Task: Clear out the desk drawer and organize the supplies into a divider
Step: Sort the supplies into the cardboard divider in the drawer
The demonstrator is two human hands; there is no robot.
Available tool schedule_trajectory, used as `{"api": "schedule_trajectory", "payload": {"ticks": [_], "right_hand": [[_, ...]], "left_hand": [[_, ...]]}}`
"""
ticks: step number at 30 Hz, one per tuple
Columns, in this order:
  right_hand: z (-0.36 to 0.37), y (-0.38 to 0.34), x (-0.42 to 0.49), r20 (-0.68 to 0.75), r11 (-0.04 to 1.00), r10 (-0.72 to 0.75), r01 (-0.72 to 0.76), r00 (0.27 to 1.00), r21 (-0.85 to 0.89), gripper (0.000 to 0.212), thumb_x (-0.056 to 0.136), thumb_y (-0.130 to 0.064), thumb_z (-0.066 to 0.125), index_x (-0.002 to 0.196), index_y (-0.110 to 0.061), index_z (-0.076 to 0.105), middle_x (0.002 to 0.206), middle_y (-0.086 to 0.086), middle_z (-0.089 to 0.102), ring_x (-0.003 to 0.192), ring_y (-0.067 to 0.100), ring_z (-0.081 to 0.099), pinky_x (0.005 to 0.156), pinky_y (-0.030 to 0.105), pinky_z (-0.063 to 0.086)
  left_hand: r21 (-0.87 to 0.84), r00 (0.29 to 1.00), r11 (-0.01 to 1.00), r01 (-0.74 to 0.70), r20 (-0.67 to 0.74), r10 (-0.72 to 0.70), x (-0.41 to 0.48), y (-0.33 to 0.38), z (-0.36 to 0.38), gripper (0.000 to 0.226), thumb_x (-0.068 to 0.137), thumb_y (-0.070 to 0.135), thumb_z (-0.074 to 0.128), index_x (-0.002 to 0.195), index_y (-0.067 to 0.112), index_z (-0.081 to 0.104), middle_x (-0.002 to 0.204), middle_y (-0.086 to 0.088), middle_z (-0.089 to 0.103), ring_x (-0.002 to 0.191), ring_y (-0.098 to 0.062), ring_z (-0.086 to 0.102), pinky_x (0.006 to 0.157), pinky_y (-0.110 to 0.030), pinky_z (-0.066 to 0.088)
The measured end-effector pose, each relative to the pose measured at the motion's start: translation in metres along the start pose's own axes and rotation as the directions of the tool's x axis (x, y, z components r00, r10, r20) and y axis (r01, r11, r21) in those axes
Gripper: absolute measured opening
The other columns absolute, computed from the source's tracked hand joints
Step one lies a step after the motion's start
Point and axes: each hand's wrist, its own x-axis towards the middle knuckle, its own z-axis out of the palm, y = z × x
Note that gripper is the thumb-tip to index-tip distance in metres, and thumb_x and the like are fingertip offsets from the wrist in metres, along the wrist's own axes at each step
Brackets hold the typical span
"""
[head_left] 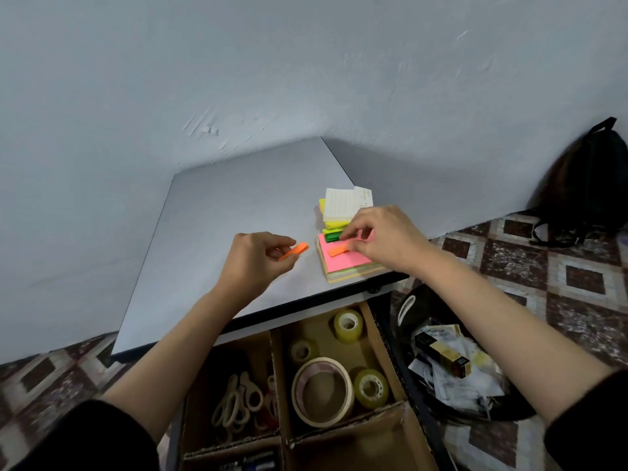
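cardboard divider point(277, 351) nearest, below tabletop point(221, 215) edge, holding scissors point(234, 402) and tape rolls point(323, 390) | left hand point(253, 263) fingers point(283, 241) pinching orange strip point(299, 249) over tabletop | right hand point(387, 239) fingers pinching second orange strip point(338, 250) lying on pink pad point(339, 263) | white notepad point(339, 205) sitting just beyond

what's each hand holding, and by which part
Left hand: orange strip, by its left end. Right hand: second orange strip, by its right end, on the pink pad.

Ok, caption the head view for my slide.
Left hand holds an orange strip; right hand pinches a second strip on the pink pad, above a divider holding tape and scissors.
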Motion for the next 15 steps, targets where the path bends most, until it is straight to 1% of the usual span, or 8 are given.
{"api": "schedule_trajectory", "payload": {"ticks": [2, 4, 5, 9, 11, 15], "right_hand": [[0.001, -0.004, 0.011, 0.067, 0.995, -0.022, 0.029, 0.997, -0.101, 0.021, 0.084, -0.023, 0.067, 0.104, -0.020, 0.073, 0.105, -0.002, 0.068, 0.095, 0.014, 0.055, 0.073, 0.019, 0.031], [0.003, -0.007, 0.017, 0.114, 0.987, -0.016, 0.034, 0.993, -0.158, 0.021, 0.084, -0.020, 0.066, 0.103, -0.020, 0.073, 0.104, -0.001, 0.068, 0.100, 0.016, 0.056, 0.072, 0.019, 0.031], [0.004, -0.008, 0.019, 0.130, 0.986, -0.007, 0.029, 0.992, -0.163, 0.020, 0.083, -0.017, 0.066, 0.101, -0.019, 0.074, 0.104, 0.000, 0.068, 0.099, 0.015, 0.055, 0.072, 0.019, 0.031], [0.007, -0.010, 0.020, 0.153, 0.992, 0.023, -0.004, 0.988, -0.124, 0.017, 0.080, -0.010, 0.068, 0.094, -0.016, 0.075, 0.100, 0.001, 0.070, 0.084, 0.005, 0.048, 0.071, 0.018, 0.033], [0.007, -0.010, 0.021, 0.170, 0.994, 0.039, -0.022, 0.985, -0.104, 0.015, 0.079, -0.008, 0.068, 0.091, -0.015, 0.075, 0.097, 0.001, 0.069, 0.082, 0.006, 0.049, 0.071, 0.018, 0.035], [0.007, -0.013, 0.024, 0.214, 0.992, 0.062, -0.038, 0.975, -0.116, 0.013, 0.078, -0.006, 0.070, 0.087, -0.015, 0.072, 0.091, 0.000, 0.063, 0.084, 0.011, 0.051, 0.071, 0.022, 0.041]], "left_hand": [[-0.011, 1.000, 1.000, 0.019, -0.007, -0.019, -0.005, -0.007, -0.004, 0.029, 0.076, 0.011, 0.076, 0.102, 0.000, 0.071, 0.086, -0.010, 0.072, 0.069, -0.010, 0.063, 0.074, -0.008, 0.049], [-0.023, 1.000, 1.000, 0.016, -0.006, -0.016, -0.009, -0.011, -0.006, 0.029, 0.076, 0.011, 0.075, 0.102, -0.001, 0.070, 0.086, -0.009, 0.071, 0.069, -0.009, 0.063, 0.075, -0.007, 0.049], [-0.023, 1.000, 1.000, 0.008, -0.002, -0.008, -0.011, -0.013, -0.007, 0.029, 0.076, 0.011, 0.075, 0.103, -0.001, 0.070, 0.087, -0.010, 0.072, 0.069, -0.008, 0.063, 0.075, -0.007, 0.049], [-0.030, 1.000, 1.000, -0.009, -0.002, 0.009, -0.014, -0.018, -0.006, 0.025, 0.077, 0.012, 0.075, 0.099, 0.000, 0.072, 0.086, -0.009, 0.072, 0.066, -0.002, 0.060, 0.072, -0.003, 0.048], [-0.032, 1.000, 0.999, -0.027, -0.001, 0.027, -0.016, -0.019, -0.006, 0.022, 0.077, 0.012, 0.075, 0.096, 0.001, 0.073, 0.084, -0.008, 0.072, 0.064, 0.000, 0.059, 0.071, -0.004, 0.048], [-0.023, 1.000, 0.999, -0.029, 0.005, 0.029, -0.019, -0.023, -0.006, 0.020, 0.076, 0.012, 0.076, 0.094, 0.003, 0.074, 0.086, -0.008, 0.073, 0.068, -0.007, 0.062, 0.072, -0.013, 0.050]]}}
